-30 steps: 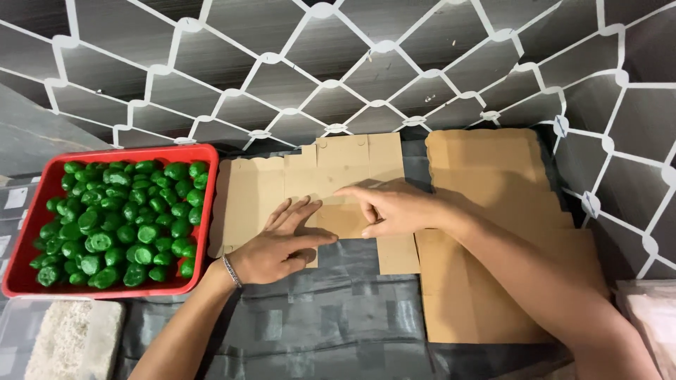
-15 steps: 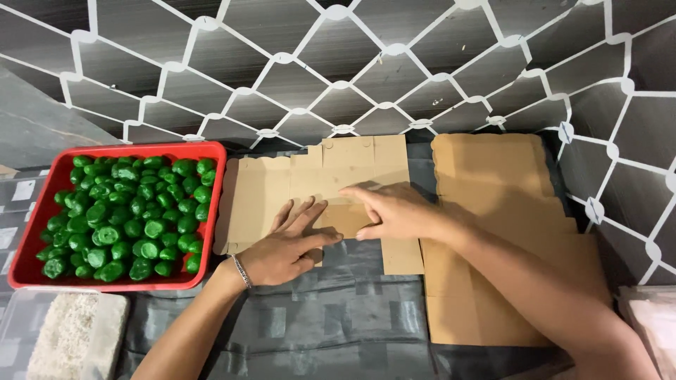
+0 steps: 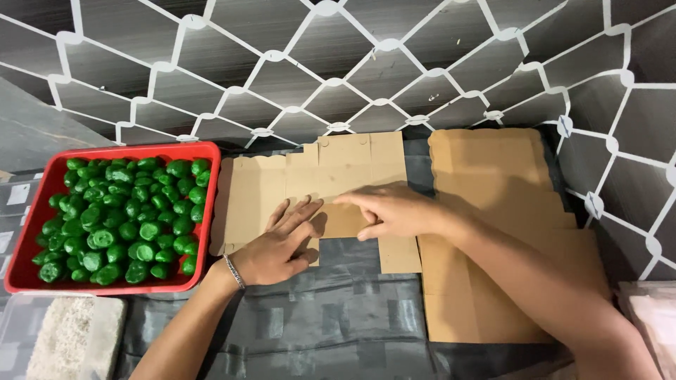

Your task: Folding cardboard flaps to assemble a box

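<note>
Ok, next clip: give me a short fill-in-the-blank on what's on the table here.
1. Both hands press on a flat ____ box blank.
2. The red tray is full of small ____ pieces.
3. The left hand wears a bracelet on its ____.
4. The right hand lies to the ____ of the stack of cardboard sheets.

Missing words: cardboard; green; wrist; left

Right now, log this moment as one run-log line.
left hand: flat on cardboard box blank | right hand: pressing same blank | red tray of green pieces: left | cardboard stack: right
</note>
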